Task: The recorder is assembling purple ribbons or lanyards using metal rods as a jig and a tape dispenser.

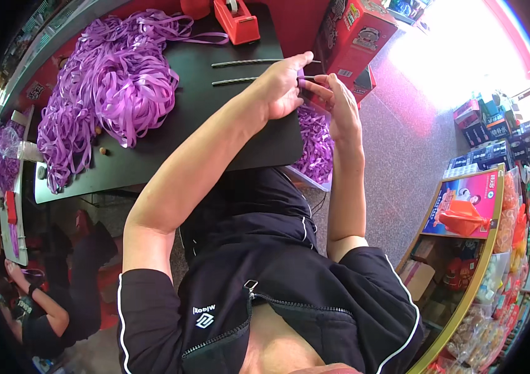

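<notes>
Two thin twisted metal rods (235, 81) lie side by side over the dark table, their right ends reaching my hands at its edge. My left hand (280, 87) is at the rods, its thumb stretched out and its other fingers curled; what they hold is hidden. Facing it, my right hand (343, 112) pinches a small bit of purple ribbon (302, 81) by the end of the nearer rod. Below both hands, a tub (322, 185) holds many short purple ribbon pieces (315, 143). A large tangled heap of purple ribbon (134, 78) covers the table's left part.
The dark table (209, 143) ends beneath my left forearm. A red tape dispenser (238, 26) stands at its far edge, with a red carton (361, 37) beyond the right corner. A glass display case (452, 249) is at right. Another person's hand (17, 274) shows far left.
</notes>
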`<state>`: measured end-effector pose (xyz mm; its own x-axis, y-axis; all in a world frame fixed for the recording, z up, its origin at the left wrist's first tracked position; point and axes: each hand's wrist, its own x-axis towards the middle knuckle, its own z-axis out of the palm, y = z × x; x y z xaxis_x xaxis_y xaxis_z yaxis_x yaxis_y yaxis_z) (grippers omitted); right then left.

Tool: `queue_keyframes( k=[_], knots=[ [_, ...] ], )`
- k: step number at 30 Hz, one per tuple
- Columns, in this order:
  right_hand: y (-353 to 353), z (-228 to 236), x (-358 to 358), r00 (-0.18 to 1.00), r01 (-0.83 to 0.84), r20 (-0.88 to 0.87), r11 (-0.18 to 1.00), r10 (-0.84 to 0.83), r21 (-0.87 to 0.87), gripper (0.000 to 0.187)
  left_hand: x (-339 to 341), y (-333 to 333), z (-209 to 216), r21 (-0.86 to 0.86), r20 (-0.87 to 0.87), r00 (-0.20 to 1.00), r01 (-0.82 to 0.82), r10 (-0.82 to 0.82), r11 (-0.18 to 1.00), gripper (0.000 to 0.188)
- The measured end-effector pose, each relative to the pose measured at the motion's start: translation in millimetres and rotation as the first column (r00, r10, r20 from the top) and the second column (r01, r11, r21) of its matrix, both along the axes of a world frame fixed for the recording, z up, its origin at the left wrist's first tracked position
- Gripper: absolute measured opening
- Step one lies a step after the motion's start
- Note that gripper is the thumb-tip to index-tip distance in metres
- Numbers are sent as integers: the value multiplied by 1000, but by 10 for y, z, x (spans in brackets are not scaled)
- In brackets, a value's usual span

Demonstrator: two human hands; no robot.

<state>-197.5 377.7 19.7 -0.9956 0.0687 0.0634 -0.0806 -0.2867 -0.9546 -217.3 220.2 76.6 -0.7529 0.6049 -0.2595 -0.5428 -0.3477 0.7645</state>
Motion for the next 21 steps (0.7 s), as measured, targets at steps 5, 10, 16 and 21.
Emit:
queue_keyframes(
  k=[5,10,16,21],
  knots=[
    [34,-5,-58,999,-4,43,1000,3,27,34,-78,87,-48,194,153,978,-171,142,966,96],
    [-71,-69,55,999,38,-30,999,-38,10,35,-65,-15,-80,317,194,969,-209,153,925,92],
    [-267,361,311,899,349,-419,784,-127,512,23,-110,-36,-189,392,208,972,-187,112,901,89],
    [-514,851,-300,900,239,-435,808,22,538,24,-111,-40,-271,413,127,981,-186,145,892,91]
  ],
)
